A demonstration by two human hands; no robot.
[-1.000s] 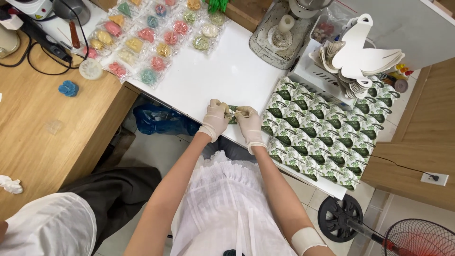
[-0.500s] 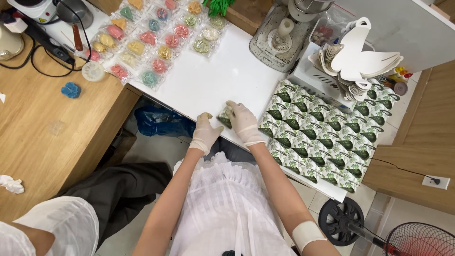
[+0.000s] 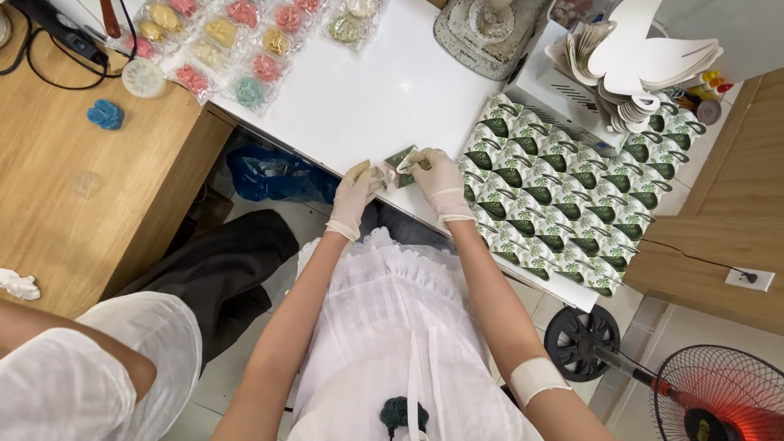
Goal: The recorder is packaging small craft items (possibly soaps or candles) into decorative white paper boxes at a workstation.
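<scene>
A small green leaf-print box [image 3: 402,158] sits at the near edge of the white table [image 3: 384,90], held between two gloved hands. The right hand [image 3: 437,181] pinches its top flap with thumb and fingers closed on it. The left hand [image 3: 356,193] is curled against the box's left side, fingertips closed on something pale and crumpled; whether that is a wrapper or part of the box cannot be told.

To do this well, it seems wise to keep the box steady with the left hand while the right works the flap along its crease, with light pressure so the thin card does not buckle.

Just right of the box, rows of matching boxes [image 3: 563,196] cover the table's right end, packed edge to edge as far as the near right corner. Along the far edge lie clear packets of small coloured cakes [image 3: 237,41], and a grey machine [image 3: 490,28] stands beside a stack of white card cutouts [image 3: 637,69].

A wooden desk [image 3: 65,180] adjoins the left end, carrying a blue piece [image 3: 105,114] and black cables [image 3: 57,49]. A blue bag [image 3: 269,173] lies under the table. Another person's white sleeve [image 3: 90,367] shows at the lower left, and a floor fan [image 3: 710,396] stands at the lower right on the tiled floor.
</scene>
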